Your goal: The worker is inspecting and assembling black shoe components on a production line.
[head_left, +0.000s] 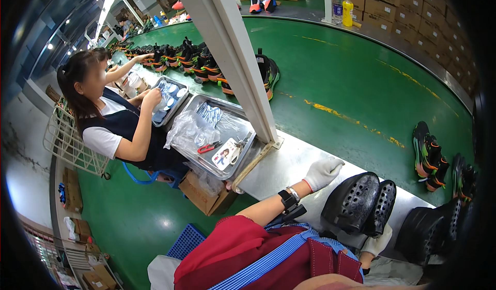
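My left hand point(324, 174), in a white glove with a wrist device on the arm, hovers over the metal bench edge by the green conveyor. Its fingers look curled together, and nothing shows in them. Two black perforated shoe-shaped forms point(352, 201) are side by side in front of me, toes pointing away. My right hand point(377, 242), also gloved in white, is closed at the near end of the right-hand form point(385, 204); part of its fingers is hidden behind it. More black forms point(426, 230) stand to the right.
Black, green and orange sneakers point(430, 155) ride the green conveyor point(330, 78), with a long row farther left. A white post point(235, 57) rises from the bench. Left of it, a metal tray point(235, 168) holds plastic bags and red-handled snippers point(208, 147). A co-worker point(121, 119) sits beyond.
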Available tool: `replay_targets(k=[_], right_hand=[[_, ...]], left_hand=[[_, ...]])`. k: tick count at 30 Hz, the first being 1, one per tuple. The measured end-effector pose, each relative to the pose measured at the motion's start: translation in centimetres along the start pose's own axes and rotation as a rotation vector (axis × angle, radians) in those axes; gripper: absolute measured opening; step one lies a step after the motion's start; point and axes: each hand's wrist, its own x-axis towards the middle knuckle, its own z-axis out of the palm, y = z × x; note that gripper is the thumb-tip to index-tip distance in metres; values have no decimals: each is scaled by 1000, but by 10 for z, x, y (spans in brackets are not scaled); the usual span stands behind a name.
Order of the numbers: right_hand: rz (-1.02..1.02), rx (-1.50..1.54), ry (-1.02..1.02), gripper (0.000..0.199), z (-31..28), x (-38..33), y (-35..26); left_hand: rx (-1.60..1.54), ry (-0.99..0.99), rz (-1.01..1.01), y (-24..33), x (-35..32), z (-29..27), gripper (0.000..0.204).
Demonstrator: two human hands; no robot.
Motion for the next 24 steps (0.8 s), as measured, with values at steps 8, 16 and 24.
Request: replay_targets(k=[8,16,24], right_hand=[[-15,-131,-7,20,4,-3,19],[103,-229,143,14,3,1,-8],[98,-175,101,14,-7,-5,5]], left_hand=[[94,-131,-112,-19,-1,12,29],[89,-72,-114,9,7,-5,22],[97,-135,-69,-15,8,3,24]])
